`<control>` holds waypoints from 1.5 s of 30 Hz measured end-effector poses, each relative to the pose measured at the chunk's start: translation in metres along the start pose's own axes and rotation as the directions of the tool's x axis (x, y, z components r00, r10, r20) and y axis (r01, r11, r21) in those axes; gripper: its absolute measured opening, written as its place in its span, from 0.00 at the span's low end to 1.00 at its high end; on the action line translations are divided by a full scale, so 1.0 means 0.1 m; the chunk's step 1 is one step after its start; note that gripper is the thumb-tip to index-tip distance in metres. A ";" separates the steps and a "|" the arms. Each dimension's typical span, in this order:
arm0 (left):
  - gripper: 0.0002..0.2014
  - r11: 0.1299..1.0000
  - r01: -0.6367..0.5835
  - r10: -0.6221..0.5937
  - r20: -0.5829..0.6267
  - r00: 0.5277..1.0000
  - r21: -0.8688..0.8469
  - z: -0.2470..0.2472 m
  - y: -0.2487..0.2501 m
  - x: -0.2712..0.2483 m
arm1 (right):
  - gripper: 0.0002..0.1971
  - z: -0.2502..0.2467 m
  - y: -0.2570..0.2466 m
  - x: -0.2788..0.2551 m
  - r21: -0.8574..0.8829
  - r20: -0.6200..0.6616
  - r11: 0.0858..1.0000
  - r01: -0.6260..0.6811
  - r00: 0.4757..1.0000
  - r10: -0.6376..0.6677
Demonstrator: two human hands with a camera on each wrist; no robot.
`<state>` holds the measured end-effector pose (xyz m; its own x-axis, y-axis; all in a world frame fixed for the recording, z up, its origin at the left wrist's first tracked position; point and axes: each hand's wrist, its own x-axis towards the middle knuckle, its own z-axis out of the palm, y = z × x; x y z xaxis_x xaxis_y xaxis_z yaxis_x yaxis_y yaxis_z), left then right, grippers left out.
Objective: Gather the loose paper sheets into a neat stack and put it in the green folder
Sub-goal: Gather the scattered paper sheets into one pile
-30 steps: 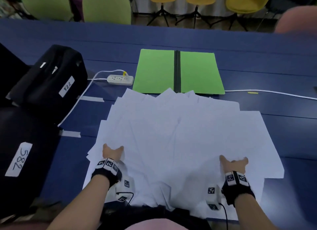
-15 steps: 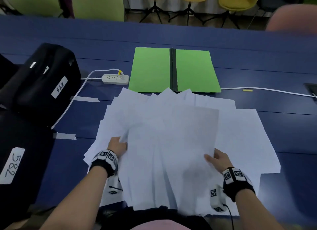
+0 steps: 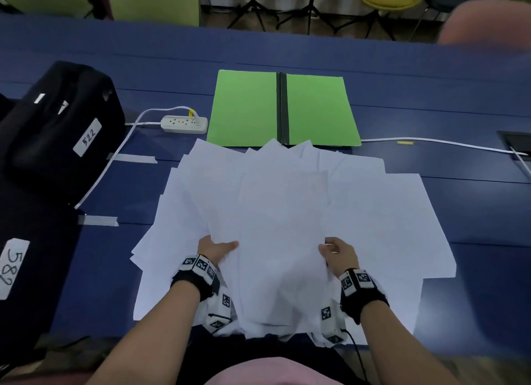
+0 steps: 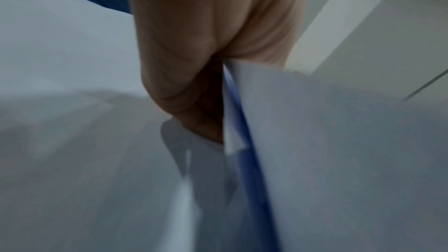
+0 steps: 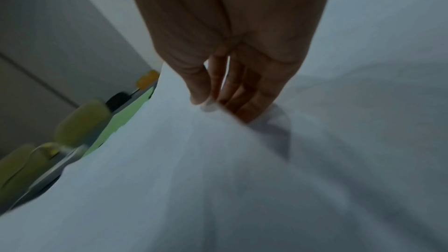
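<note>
Head view is showing the left hand (image 3: 216,248) and the right hand (image 3: 339,251) holding a gathered bunch of white sheets (image 3: 283,226) by its two side edges, near the body. The left thumb is lying flat on top of the bunch while the rest of that hand is going under it. The right fingers (image 3: 330,245) are curling over the right edge, pinching it. More sheets are lying fanned out underneath and to both sides on the blue desk (image 3: 344,60), overlapping one another at different angles, and some are hanging over the near edge.

The folder (image 3: 244,108) is lying open and flat just beyond the paper, its two green halves joined by a dark spine; a few sheet corners are reaching its near edge. A white power strip (image 3: 184,124) is sitting just left of the folder, its cable running off toward black bags (image 3: 63,120) carrying white labels. Another white cable (image 3: 445,143) is running to the right of the folder.

Left wrist view is blurred, yet the left hand (image 4: 194,55) is plainly closing on paper edges, with sheets (image 4: 339,141) rising to its right and a strip of blue desk showing between layers.

Right wrist view is showing the right hand (image 5: 230,45) with fingers (image 5: 249,99) bent down onto the sheets (image 5: 218,179), thumb and fingers nipping a raised fold. A sliver of the green folder (image 5: 126,110) is peeking past the paper's far edge.
</note>
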<state>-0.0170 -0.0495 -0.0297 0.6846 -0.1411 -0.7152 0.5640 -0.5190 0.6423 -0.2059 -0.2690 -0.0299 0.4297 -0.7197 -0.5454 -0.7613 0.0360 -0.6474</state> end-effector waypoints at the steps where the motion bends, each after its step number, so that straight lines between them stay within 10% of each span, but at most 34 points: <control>1: 0.26 1.000 0.003 -0.003 -0.010 1.000 0.005 0.01 0.00 0.00 | 0.11 -0.12 0.07 0.04 0.036 -0.089 0.998 -0.048 0.995 0.051; 8: 0.23 0.996 -0.027 0.036 -0.107 0.994 0.086 0.09 -0.05 0.00 | 0.35 -0.96 0.72 0.03 -0.024 -0.442 0.845 -0.534 0.764 0.470; 14: 0.04 0.995 0.038 -0.022 -0.163 0.986 0.095 0.20 -0.10 -0.03 | 0.34 -0.84 0.72 0.25 0.055 -0.121 0.948 -0.314 0.940 0.318; 16: 0.13 0.995 0.055 -0.040 -0.173 0.984 0.086 0.20 -0.10 -0.05 | 0.35 -0.82 0.69 0.26 -0.068 -0.079 0.962 -0.263 0.963 0.258; 21: 0.02 0.996 0.079 -0.072 -0.153 0.986 0.041 0.21 -0.12 -0.17 | 0.47 -0.86 0.67 0.24 -0.166 -0.266 0.935 -0.314 0.927 0.264; 23: 0.18 0.998 0.057 -0.058 -0.110 0.992 -0.005 0.25 -0.17 -0.19 | 0.47 -0.82 0.66 0.24 -0.101 -0.225 0.955 -0.278 0.942 0.250; 32: 0.21 0.989 0.037 -0.013 -0.163 0.987 0.146 0.42 -0.19 -0.27 | 0.11 -0.72 0.61 0.32 -0.298 0.014 0.942 -0.153 0.986 0.165; 36: 0.09 0.986 0.050 -0.022 -0.176 0.984 0.160 0.39 -0.17 -0.22 | 0.29 -0.73 0.51 0.32 -0.225 0.038 0.973 -0.059 0.997 0.069; 39: 0.17 0.986 0.033 -0.005 -0.174 0.985 0.163 0.30 -0.09 -0.23 | 0.23 -0.87 0.44 0.39 -0.151 -0.102 0.988 -0.023 0.995 0.008; 44: 0.04 0.983 0.088 -0.074 -0.090 0.993 0.160 0.22 -0.08 -0.20 | 0.12 -0.72 0.15 0.43 -0.223 0.112 0.960 0.171 0.982 -0.149; 45: 0.17 0.987 0.080 -0.070 -0.070 0.995 0.141 0.23 -0.12 -0.17 | 0.11 -0.66 0.08 0.44 -0.195 0.102 0.962 0.191 0.980 -0.174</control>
<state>-0.0459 -0.0600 -0.0312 0.6739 -0.0448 -0.7375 0.5460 -0.6423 0.5379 -0.2252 -0.3463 -0.0235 0.6024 -0.6407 -0.4760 -0.7452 -0.2378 -0.6230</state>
